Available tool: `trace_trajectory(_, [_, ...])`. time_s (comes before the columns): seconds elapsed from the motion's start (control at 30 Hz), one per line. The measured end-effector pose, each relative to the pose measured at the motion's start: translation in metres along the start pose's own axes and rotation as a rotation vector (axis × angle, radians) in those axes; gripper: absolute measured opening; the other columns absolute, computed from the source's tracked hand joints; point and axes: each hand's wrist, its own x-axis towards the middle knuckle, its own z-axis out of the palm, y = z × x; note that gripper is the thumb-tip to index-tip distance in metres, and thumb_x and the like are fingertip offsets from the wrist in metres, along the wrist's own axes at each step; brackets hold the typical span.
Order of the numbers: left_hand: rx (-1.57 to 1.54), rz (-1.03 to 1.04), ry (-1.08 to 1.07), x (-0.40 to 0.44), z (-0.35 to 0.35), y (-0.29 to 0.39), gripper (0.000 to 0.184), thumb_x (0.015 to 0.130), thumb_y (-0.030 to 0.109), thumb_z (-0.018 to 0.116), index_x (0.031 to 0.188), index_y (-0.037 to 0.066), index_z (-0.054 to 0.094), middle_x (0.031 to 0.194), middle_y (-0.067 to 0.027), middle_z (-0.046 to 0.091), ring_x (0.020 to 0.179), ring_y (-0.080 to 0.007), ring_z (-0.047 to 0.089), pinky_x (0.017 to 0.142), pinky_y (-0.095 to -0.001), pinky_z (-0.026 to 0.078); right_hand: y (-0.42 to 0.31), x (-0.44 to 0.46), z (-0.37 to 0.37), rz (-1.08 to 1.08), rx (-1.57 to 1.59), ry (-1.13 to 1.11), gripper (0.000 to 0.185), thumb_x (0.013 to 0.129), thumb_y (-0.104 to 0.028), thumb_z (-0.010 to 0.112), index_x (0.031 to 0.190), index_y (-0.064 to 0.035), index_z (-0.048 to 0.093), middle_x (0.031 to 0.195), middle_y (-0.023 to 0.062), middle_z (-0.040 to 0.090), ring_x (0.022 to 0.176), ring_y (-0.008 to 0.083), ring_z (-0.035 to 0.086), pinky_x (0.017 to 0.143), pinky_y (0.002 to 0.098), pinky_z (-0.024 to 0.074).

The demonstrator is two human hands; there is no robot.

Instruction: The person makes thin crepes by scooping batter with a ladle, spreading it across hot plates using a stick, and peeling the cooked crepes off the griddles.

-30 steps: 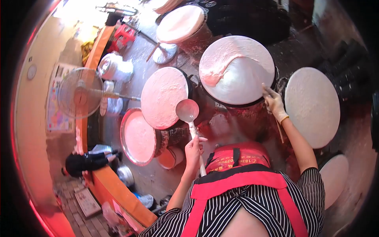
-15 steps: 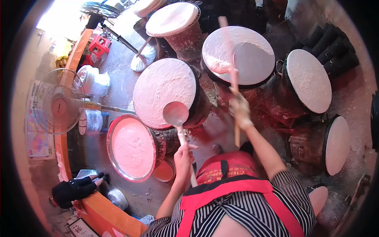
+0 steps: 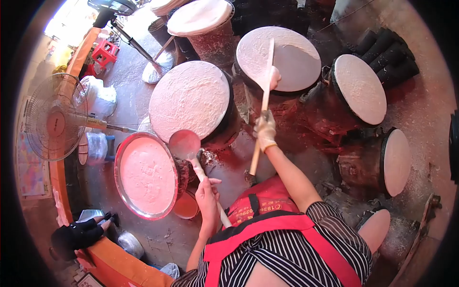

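Observation:
My left hand [image 3: 207,197] is closed around the pale handle of a ladle. The ladle's round bowl [image 3: 184,144] hangs between a batter-coated round griddle [image 3: 191,98] and a metal basin of pale batter [image 3: 147,176]. My right hand, in a whitish glove [image 3: 265,128], grips a long, flat wooden spreader [image 3: 267,91]. Its far end lies over the back griddle [image 3: 301,64], where a lump of batter [image 3: 275,78] clings beside the blade. Thick batter covers that griddle's left part, while its right part looks smoother and greyer.
More round coated griddles stand on dark barrels, at the right [image 3: 361,90], lower right [image 3: 397,162] and back [image 3: 201,18]. A standing fan [image 3: 56,122] is at the left. An orange ledge [image 3: 114,258] runs along that side, with a person in dark clothes [image 3: 79,235] near it.
The view has shifted, moving most things left. My left hand has brought the ladle nearer the basin. The spreader now leans the other way, its far end lower on the back griddle.

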Motion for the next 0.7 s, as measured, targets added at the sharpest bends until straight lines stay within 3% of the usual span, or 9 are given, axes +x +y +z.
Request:
trace_trajectory(0.1, [-0.001, 0.0, -0.078, 0.003, 0.009, 0.0, 0.042, 0.104, 0.034, 0.044, 0.087, 0.001, 0.064, 0.064, 0.007, 0.036, 0.053, -0.0013, 0.028, 0.046, -0.0193, 0.022, -0.064, -0.017, -0.035, 0.249, 0.056, 0.045, 0.026, 0.101, -0.044, 0.034, 0.104, -0.0267, 0.053, 0.06, -0.0033, 0.044, 0.038, 0.0115, 0.033, 0.035, 0.0258, 0.024])
trace_trajectory(0.23, [-0.009, 0.006, -0.149, -0.004, 0.028, 0.001, 0.04, 0.104, 0.034, 0.045, 0.087, 0.002, 0.064, 0.063, 0.0074, 0.035, 0.053, -0.0009, 0.027, 0.046, -0.0189, 0.021, -0.101, 0.01, -0.029, 0.017, 0.151, -0.08, 0.025, 0.099, -0.038, 0.046, 0.12, -0.0254, 0.052, 0.06, -0.0018, 0.047, 0.039, 0.0113, 0.04, 0.032, 0.0313, 0.0313])
trace_trajectory(0.3, [-0.005, -0.001, -0.175, -0.005, 0.043, 0.004, 0.04, 0.104, 0.033, 0.045, 0.087, 0.002, 0.064, 0.064, 0.0073, 0.035, 0.053, -0.0008, 0.028, 0.046, -0.019, 0.021, -0.107, 0.006, 0.006, 0.139, 0.253, -0.062, 0.018, 0.098, -0.033, 0.05, 0.107, -0.0188, 0.055, 0.06, -0.0008, 0.048, 0.039, 0.0122, 0.041, 0.032, 0.031, 0.0323])
trace_trajectory(0.33, [-0.002, -0.006, -0.186, -0.005, 0.05, 0.005, 0.04, 0.104, 0.033, 0.046, 0.087, 0.002, 0.064, 0.064, 0.0072, 0.036, 0.053, -0.0008, 0.028, 0.046, -0.019, 0.021, -0.12, -0.012, 0.03, 0.217, 0.079, -0.03, 0.022, 0.097, -0.033, 0.051, 0.094, -0.0127, 0.057, 0.06, -0.0002, 0.048, 0.039, 0.0129, 0.041, 0.032, 0.03, 0.032])
trace_trajectory(0.37, [0.008, -0.001, -0.191, -0.006, 0.057, 0.006, 0.04, 0.104, 0.033, 0.046, 0.087, 0.002, 0.064, 0.064, 0.0072, 0.036, 0.053, -0.0008, 0.028, 0.046, -0.0191, 0.021, -0.085, 0.008, 0.02, 0.077, -0.206, -0.157, 0.027, 0.1, -0.026, 0.048, 0.126, -0.0287, 0.056, 0.061, -0.0024, 0.048, 0.041, 0.0112, 0.041, 0.032, 0.0277, 0.0314])
trace_trajectory(0.4, [0.018, 0.008, -0.196, -0.006, 0.065, 0.009, 0.04, 0.104, 0.033, 0.045, 0.087, 0.002, 0.064, 0.064, 0.0072, 0.036, 0.053, -0.0007, 0.028, 0.045, -0.0191, 0.021, -0.064, 0.017, -0.001, -0.153, -0.403, -0.311, 0.034, 0.101, -0.029, 0.046, 0.134, -0.0325, 0.052, 0.061, -0.0031, 0.047, 0.039, 0.0094, 0.038, 0.032, 0.0261, 0.0296])
trace_trajectory(0.53, [0.036, 0.058, -0.174, -0.002, 0.091, 0.006, 0.039, 0.104, 0.033, 0.046, 0.087, 0.003, 0.065, 0.063, 0.0075, 0.037, 0.051, -0.0005, 0.028, 0.045, -0.0189, 0.021, -0.145, -0.005, -0.086, 0.209, -0.194, -0.189, 0.042, 0.101, -0.028, 0.047, 0.142, -0.0368, 0.042, 0.061, -0.0036, 0.044, 0.038, 0.0061, 0.034, 0.032, 0.0242, 0.0282])
trace_trajectory(0.6, [0.033, 0.046, -0.179, -0.002, 0.105, 0.001, 0.039, 0.104, 0.033, 0.046, 0.087, 0.003, 0.065, 0.063, 0.0079, 0.037, 0.051, -0.0003, 0.028, 0.045, -0.0187, 0.021, -0.178, 0.003, -0.118, 0.131, -0.352, -0.11, 0.041, 0.101, -0.027, 0.048, 0.139, -0.0383, 0.046, 0.062, -0.0035, 0.046, 0.037, 0.0068, 0.035, 0.032, 0.0233, 0.0274])
trace_trajectory(0.7, [0.032, 0.027, -0.171, -0.001, 0.134, -0.003, 0.039, 0.103, 0.033, 0.046, 0.088, 0.004, 0.065, 0.062, 0.0084, 0.037, 0.05, 0.0, 0.029, 0.045, -0.0184, 0.021, -0.19, 0.044, -0.122, 0.18, -0.112, -0.097, 0.025, 0.097, -0.037, 0.053, 0.122, -0.0289, 0.052, 0.061, -0.0009, 0.048, 0.038, 0.0089, 0.035, 0.033, 0.0266, 0.0278])
